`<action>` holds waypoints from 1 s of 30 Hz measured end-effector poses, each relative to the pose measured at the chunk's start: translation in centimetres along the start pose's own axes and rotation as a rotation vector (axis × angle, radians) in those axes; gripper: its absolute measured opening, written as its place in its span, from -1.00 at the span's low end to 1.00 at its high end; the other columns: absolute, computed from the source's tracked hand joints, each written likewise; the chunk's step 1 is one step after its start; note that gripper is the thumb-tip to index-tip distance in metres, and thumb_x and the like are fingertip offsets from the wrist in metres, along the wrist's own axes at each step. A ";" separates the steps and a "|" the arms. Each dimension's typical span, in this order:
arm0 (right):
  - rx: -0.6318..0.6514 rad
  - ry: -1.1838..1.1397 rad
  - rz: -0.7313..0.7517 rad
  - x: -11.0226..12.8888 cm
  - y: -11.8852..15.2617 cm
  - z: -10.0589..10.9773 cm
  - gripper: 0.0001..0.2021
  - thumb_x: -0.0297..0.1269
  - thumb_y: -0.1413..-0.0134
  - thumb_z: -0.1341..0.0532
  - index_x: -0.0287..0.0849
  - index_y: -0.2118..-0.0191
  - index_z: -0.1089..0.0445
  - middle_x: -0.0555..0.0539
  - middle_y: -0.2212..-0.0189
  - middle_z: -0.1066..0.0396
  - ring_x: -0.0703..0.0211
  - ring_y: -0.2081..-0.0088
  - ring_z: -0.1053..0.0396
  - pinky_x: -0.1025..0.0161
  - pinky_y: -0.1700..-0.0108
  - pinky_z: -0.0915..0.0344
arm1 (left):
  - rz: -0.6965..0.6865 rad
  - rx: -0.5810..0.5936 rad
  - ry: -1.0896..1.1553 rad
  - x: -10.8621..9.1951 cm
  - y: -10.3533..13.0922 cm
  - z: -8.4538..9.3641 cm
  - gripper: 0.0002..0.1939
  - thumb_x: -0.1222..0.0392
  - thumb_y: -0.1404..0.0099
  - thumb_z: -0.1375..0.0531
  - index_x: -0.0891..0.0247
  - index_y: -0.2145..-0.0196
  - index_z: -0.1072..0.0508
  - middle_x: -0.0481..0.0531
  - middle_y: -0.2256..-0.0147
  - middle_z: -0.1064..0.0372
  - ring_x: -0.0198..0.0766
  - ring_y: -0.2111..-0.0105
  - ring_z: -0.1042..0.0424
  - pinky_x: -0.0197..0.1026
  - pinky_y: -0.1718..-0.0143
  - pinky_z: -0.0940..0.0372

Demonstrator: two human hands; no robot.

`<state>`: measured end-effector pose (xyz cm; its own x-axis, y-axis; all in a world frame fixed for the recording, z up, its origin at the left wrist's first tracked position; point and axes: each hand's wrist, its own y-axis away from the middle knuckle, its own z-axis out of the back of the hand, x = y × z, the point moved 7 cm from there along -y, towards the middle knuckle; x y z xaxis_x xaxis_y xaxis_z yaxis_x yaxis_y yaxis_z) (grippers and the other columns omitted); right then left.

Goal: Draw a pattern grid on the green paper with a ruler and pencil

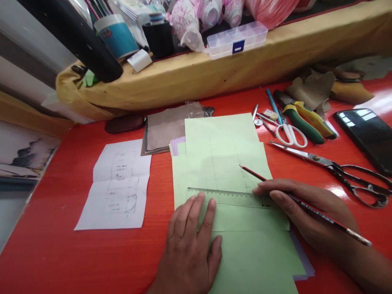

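Observation:
Light green paper (220, 130) lies in front of me with faint pencil lines on it. A clear ruler (232, 198) rests across the sheet, nearly level. My left hand (191, 241) lies flat with outstretched fingers, its fingertips on the ruler's left part. In my right hand (309, 208) is a pencil (252, 172), dark with a red stripe, slanting so its tip sits above the ruler over the green sheet. The right fingertips touch or nearly touch the ruler's right end. More green and purple sheets (303, 261) lie underneath.
Left is a creased white sheet with a drawing (122, 183). Behind it lie brown pieces (165, 126) and a dark red case (125, 123). Large scissors (324, 161), white-handled scissors (290, 134), pliers (306, 118) and a phone (366, 136) lie right. A raised shelf (214, 73) runs behind.

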<state>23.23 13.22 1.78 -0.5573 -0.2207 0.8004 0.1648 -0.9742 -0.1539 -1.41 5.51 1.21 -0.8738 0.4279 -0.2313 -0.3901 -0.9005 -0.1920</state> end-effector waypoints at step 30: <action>-0.012 -0.043 -0.122 0.0 0.0 -0.1 -0.80 -0.04 -0.46 -0.26 0.19 0.07 -0.67 0.10 0.23 -0.75 0.10 0.24 -0.71 0.25 0.16 -0.63 | 0.012 0.022 0.023 0.1 0.0 0.0 -0.41 0.08 -0.65 -0.13 0.33 -0.51 -0.25 0.20 -0.50 -0.19 0.05 -0.48 -0.13 0.03 -0.52 0.13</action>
<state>23.19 13.21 1.73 -0.5374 -0.0988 0.8376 0.0879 -0.9943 -0.0608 -1.49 5.52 1.16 -0.8715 0.4188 -0.2550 -0.3865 -0.9068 -0.1685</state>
